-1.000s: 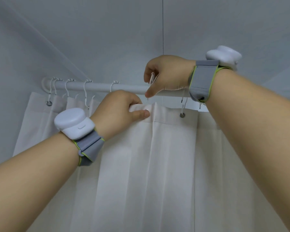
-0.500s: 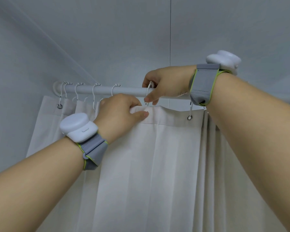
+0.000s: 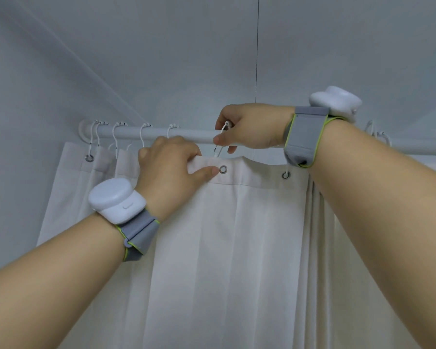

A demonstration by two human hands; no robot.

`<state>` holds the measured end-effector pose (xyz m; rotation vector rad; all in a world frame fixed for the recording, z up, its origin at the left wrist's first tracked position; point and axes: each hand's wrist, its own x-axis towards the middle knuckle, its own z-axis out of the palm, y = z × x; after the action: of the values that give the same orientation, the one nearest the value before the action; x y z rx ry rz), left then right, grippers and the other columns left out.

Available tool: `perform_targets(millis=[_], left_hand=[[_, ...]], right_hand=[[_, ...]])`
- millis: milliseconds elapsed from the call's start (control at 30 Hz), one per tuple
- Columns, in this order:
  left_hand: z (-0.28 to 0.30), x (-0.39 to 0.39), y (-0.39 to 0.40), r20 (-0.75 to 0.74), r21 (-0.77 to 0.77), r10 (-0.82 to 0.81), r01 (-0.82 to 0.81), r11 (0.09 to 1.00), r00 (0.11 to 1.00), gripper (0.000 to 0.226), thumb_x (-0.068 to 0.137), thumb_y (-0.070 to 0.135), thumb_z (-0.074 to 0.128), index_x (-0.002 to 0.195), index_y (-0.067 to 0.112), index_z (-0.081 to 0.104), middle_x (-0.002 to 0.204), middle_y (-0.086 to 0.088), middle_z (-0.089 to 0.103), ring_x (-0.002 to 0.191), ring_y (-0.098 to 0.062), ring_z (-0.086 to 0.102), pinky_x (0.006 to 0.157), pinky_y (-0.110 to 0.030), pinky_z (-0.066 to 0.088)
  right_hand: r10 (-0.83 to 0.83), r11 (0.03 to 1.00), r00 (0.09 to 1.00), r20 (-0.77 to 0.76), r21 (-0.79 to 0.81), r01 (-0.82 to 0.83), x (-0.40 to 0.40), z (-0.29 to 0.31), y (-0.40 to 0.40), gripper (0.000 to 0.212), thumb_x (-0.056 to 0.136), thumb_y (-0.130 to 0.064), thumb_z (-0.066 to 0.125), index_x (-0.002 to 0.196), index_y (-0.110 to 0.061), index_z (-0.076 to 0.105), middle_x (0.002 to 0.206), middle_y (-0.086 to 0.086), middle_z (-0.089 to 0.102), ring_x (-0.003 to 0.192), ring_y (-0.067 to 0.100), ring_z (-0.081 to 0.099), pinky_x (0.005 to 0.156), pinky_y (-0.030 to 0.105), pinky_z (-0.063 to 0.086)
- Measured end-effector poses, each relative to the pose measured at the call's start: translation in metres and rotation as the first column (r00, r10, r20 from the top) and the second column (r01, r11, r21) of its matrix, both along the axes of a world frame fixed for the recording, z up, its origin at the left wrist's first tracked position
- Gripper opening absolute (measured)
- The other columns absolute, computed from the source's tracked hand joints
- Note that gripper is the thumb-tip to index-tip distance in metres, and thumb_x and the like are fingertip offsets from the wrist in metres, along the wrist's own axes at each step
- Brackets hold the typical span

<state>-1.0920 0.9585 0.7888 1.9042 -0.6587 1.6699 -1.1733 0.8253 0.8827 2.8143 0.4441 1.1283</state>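
Your left hand [image 3: 171, 165] grips the curtain [image 3: 237, 248] hem, thumb just beside the free grommet [image 3: 223, 169]. Your right hand [image 3: 249, 127] pinches the hook [image 3: 220, 137] on the rod [image 3: 186, 133], its tip just above the hem. Risks: if the hem sags, the tip misses the grommet; if the pinch slips, the hook swings aside.

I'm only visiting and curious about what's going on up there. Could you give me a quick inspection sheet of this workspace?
Surface: nothing seen; the work is overhead, at a white rod.
Job's things: white curtain; its free eyelet sits just below the hook, not yet threaded.
Clutter: nothing seen.
Hands: left hand pinches the curtain's top hem beside the eyelet; right hand pinches the hook at the rod.
Cables: nothing seen.
Surroundings: pale walls; spare hooks on the rod; a white device strapped on each wrist.
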Motion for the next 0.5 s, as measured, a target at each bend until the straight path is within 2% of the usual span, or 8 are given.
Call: perform_targets(millis=[100, 167, 233, 367, 433, 500], left_hand=[[0.003, 0.002, 0.001, -0.083, 0.026, -0.077, 0.079, 0.997, 0.994, 0.046, 0.08, 0.057, 0.057, 0.059, 0.021, 0.036, 0.058, 0.005, 0.039, 0.068, -0.016, 0.043, 0.08, -0.037, 0.031], [0.002, 0.0, -0.002, -0.093, 0.068, -0.101, 0.108, 0.992, 0.991, 0.046, 0.085, 0.051, 0.054, 0.059, 0.021, 0.031, 0.055, 0.004, 0.034, 0.059, -0.009, 0.037, 0.079, -0.036, 0.031], [0.001, -0.003, -0.004, -0.117, 0.1, -0.161, 0.173, 0.98, 0.98, 0.044, 0.089, 0.041, 0.059, 0.06, 0.022, 0.032, 0.055, 0.004, 0.034, 0.055, -0.006, 0.036, 0.071, -0.034, 0.028], [0.009, -0.004, -0.003, -0.245, 0.159, -0.203, 0.246, 0.956, 0.948, 0.03, 0.084, 0.042, 0.065, 0.066, 0.022, 0.05, 0.059, 0.006, 0.046, 0.056, -0.011, 0.041, 0.067, -0.031, 0.029], [0.012, -0.004, -0.001, -0.309, 0.168, -0.194, 0.254, 0.952, 0.931, 0.037, 0.085, 0.041, 0.065, 0.058, 0.02, 0.049, 0.056, 0.004, 0.042, 0.054, -0.014, 0.039, 0.065, -0.031, 0.029], [0.013, -0.002, 0.001, -0.31, 0.125, -0.212, 0.261, 0.957, 0.927, 0.043, 0.084, 0.04, 0.067, 0.055, 0.016, 0.047, 0.054, 0.002, 0.041, 0.052, -0.016, 0.037, 0.062, -0.03, 0.028]], right_hand=[[-0.12, 0.988, 0.992, 0.036, -0.092, 0.123, -0.004, -0.003, 0.005, 0.037, 0.094, -0.039, 0.052, 0.125, -0.018, 0.05, 0.096, -0.005, 0.053, 0.081, 0.016, 0.047, 0.058, 0.025, 0.032], [-0.2, 0.968, 0.978, 0.065, -0.142, 0.207, -0.006, -0.004, 0.008, 0.038, 0.096, -0.04, 0.048, 0.127, -0.017, 0.048, 0.098, -0.001, 0.049, 0.086, 0.019, 0.044, 0.06, 0.029, 0.032], [-0.236, 0.958, 0.969, 0.07, -0.151, 0.244, -0.007, -0.005, 0.011, 0.04, 0.097, -0.039, 0.045, 0.128, -0.014, 0.048, 0.097, 0.001, 0.048, 0.087, 0.021, 0.045, 0.055, 0.027, 0.03], [-0.24, 0.962, 0.968, 0.069, -0.12, 0.247, -0.006, -0.005, 0.012, 0.042, 0.094, -0.037, 0.052, 0.127, -0.011, 0.049, 0.098, 0.003, 0.054, 0.087, 0.021, 0.049, 0.059, 0.028, 0.034], [-0.193, 0.977, 0.979, 0.066, -0.082, 0.198, -0.007, -0.005, 0.009, 0.039, 0.092, -0.034, 0.056, 0.121, -0.009, 0.055, 0.103, 0.004, 0.065, 0.085, 0.02, 0.052, 0.058, 0.026, 0.035], [-0.126, 0.991, 0.991, 0.051, -0.034, 0.127, -0.008, -0.004, 0.006, 0.033, 0.091, -0.031, 0.055, 0.115, -0.01, 0.062, 0.103, 0.002, 0.072, 0.081, 0.015, 0.054, 0.056, 0.02, 0.035]])
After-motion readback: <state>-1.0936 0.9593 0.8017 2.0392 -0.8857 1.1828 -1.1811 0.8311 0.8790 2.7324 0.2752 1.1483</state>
